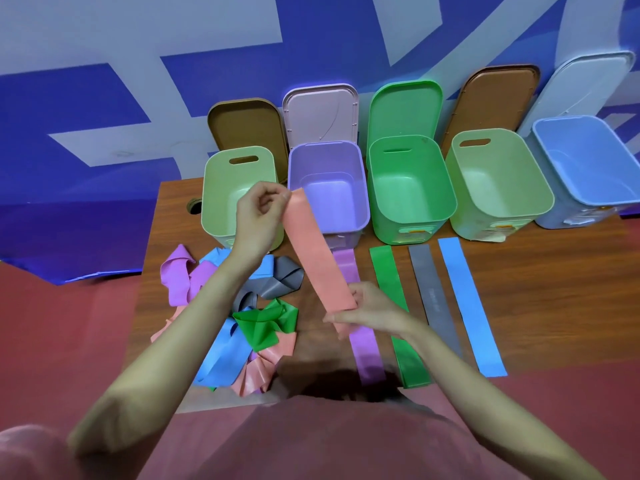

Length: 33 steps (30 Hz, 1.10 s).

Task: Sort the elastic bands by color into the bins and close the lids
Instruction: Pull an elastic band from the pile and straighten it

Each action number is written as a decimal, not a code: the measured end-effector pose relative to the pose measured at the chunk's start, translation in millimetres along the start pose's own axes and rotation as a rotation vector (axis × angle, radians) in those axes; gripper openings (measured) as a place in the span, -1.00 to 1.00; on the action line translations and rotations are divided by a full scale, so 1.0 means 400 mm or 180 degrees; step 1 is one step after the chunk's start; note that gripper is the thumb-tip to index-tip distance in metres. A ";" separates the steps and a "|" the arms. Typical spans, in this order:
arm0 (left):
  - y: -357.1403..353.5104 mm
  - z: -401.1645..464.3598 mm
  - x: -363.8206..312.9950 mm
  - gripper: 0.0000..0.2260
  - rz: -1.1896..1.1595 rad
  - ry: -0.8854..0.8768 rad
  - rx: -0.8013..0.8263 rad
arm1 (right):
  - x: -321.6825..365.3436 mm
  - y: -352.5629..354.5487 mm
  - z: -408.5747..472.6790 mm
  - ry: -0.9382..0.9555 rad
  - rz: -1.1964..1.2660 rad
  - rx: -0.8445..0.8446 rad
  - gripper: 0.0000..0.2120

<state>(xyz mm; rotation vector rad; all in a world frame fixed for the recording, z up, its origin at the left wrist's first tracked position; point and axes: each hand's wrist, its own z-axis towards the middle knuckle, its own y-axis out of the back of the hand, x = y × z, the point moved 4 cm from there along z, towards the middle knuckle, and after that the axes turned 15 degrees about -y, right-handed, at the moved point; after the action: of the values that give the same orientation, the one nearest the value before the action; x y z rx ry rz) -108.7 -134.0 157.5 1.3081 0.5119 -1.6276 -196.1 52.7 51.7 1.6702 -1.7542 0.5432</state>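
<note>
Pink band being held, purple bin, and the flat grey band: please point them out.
pink band (317,258), head view, middle of the stretched strip.
purple bin (293,188), head view, left inner wall.
grey band (434,292), head view, mid-length of the strip.

This looks like a staged sorting station in a plain room, not a home or a shop. A small wood-grain worktop (519,271) with a round cable hole (194,206) at its far left corner, as on an office desk, stands on a red floor (62,323). Behind it hangs a blue and grey patterned backdrop (104,98), its lower edge lying loose on the floor. Five open plastic bins (412,188) stand in a tidy row along the back, their lids (405,109) leaning against the backdrop.
</note>
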 end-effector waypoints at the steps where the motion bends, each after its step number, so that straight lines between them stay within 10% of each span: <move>1: 0.008 0.002 0.025 -0.80 0.0018 0.0150 -0.0062 | -0.020 -0.007 -0.001 -0.0056 -0.0002 -0.0059 -0.72; 20: -0.052 -0.033 0.362 -0.95 0.1630 0.0249 0.2371 | -0.334 -0.199 0.017 -0.1838 0.0577 -0.0326 -0.84; 33: -0.174 -0.107 0.447 -0.81 0.2455 0.0026 0.1946 | -0.349 -0.280 0.081 -0.2079 0.1626 -0.1060 -0.89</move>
<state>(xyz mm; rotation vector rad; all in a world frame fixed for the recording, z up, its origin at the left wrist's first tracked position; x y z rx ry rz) -141.8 -141.4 -36.1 1.6665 -0.4990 -1.1329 -93.8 119.1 -83.6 1.2256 -2.5996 -0.1220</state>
